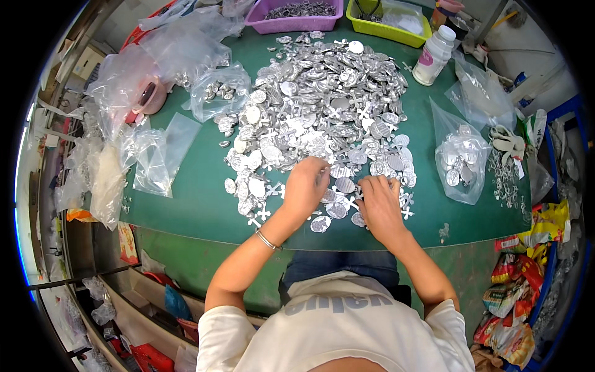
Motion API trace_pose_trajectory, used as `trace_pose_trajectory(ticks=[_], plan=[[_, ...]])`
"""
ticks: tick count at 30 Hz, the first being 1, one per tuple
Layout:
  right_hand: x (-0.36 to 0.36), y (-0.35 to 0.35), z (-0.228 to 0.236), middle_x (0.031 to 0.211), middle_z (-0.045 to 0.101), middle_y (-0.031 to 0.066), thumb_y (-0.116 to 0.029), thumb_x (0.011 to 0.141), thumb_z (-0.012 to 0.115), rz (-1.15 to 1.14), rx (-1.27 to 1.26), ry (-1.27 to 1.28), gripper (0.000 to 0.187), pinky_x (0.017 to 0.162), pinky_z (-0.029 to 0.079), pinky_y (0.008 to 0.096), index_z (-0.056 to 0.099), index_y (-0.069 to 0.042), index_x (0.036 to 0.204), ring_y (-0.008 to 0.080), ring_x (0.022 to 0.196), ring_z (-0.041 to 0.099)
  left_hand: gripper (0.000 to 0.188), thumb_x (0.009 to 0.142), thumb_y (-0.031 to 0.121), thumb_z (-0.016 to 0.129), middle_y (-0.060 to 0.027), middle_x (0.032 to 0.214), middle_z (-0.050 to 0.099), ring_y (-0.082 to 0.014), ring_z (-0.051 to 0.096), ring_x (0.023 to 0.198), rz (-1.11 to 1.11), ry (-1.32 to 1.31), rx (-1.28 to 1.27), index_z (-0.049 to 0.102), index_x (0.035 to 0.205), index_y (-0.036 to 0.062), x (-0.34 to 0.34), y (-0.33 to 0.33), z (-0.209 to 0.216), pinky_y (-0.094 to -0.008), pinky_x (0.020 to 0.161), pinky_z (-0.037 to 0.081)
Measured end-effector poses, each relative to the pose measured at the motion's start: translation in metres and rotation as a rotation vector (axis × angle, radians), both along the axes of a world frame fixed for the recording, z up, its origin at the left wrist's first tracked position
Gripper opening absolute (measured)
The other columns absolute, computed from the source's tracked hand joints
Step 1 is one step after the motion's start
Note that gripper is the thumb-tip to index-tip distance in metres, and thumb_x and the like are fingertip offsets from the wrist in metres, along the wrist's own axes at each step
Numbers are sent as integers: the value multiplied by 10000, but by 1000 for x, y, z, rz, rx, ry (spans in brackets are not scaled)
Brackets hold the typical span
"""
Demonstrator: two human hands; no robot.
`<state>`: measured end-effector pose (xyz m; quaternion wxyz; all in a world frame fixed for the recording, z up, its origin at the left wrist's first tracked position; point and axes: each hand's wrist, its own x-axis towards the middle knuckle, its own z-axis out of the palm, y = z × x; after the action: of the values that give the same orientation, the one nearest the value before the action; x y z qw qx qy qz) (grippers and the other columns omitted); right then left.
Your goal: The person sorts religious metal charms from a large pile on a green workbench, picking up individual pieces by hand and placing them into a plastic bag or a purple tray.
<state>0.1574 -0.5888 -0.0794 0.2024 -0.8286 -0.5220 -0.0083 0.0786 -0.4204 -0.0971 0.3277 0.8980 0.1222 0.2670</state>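
Observation:
A large heap of silver-coloured metal medals [328, 87], mostly oval and mixed with small cross pendants, spreads over a green table [186, 214]. At its near edge, my left hand [306, 186] is closed with curled fingers among the pieces; whatever is between the fingertips is hidden. Just to the right, my right hand [380, 203] bends its fingers down onto the medals, thumb beside a small cross [349, 203]. I cannot make out what its fingers grip. Between and below the hands lie several loose oval medals [336, 209].
At the back stand a purple basket [294, 23] of metal pieces and a yellow-green basket [390, 30]. A white bottle [434, 56] stands back right, above a clear bag of medals [462, 162]. Plastic bags [167, 149] and a pink cup [150, 96] crowd the left.

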Motion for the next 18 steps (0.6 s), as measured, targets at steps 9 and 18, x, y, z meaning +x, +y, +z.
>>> trace_pose_trajectory(ticks=[9,18], plan=[[-3,2,-10,844,477,135,1,705,584,-25,82,127,254,769,344,361,526,16,952,286,831,468,215,852,62,494,-7,673,516,-48,404,542,97,132,-762,490,1063,21,-25,3,-5,-208,465,318],[24,-36,6,871,537,47,-7,845,507,-348,958,1630,123,629,396,216,534,16,963,89,741,488,148,774,31,573,-94,787,470,-225,496,662,-156,160,-312,565,922,42,-26,-41,9,-309,565,410]])
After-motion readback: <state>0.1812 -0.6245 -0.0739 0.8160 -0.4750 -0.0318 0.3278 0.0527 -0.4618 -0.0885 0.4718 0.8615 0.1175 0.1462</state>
